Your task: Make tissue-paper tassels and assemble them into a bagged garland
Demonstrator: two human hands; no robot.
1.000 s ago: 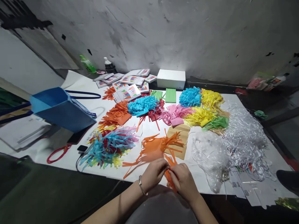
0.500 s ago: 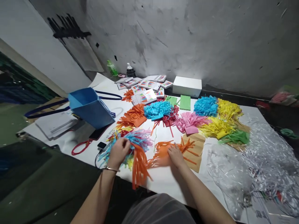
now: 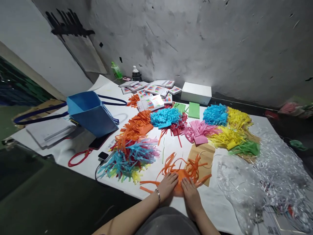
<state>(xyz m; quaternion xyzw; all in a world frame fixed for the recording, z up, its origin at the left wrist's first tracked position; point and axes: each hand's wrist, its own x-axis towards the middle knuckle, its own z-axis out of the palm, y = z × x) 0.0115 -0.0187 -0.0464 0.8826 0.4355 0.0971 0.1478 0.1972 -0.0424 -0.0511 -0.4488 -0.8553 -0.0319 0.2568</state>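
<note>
Both of my hands lie flat on an orange fringed paper tassel (image 3: 179, 178) near the table's front edge. My left hand (image 3: 168, 185), with a bracelet at the wrist, presses its left side, fingers stretched out. My right hand (image 3: 190, 193) rests on its right side, also with straight fingers. Cut strips fan out from the sheet to both sides and away from me. Part of a brown paper sheet (image 3: 204, 160) lies beneath the strips on the right. Left of my hands sits a mixed heap of blue, pink and yellow fringe (image 3: 137, 155), with an orange tassel (image 3: 135, 125) behind it.
A blue bag (image 3: 91, 112) with dark handles stands at the left, near a red loop (image 3: 79, 157). Blue (image 3: 165, 117), pink (image 3: 200, 130) and yellow (image 3: 226, 135) tassels lie farther back, before booklets (image 3: 150, 101) and a white box (image 3: 196, 93). Clear plastic (image 3: 239, 179) covers the right side.
My left hand has let go of the hanging orange fringe, now on the left heap, and come right onto the orange tassel. My right hand has moved closer to me; the tassel lies nearer.
</note>
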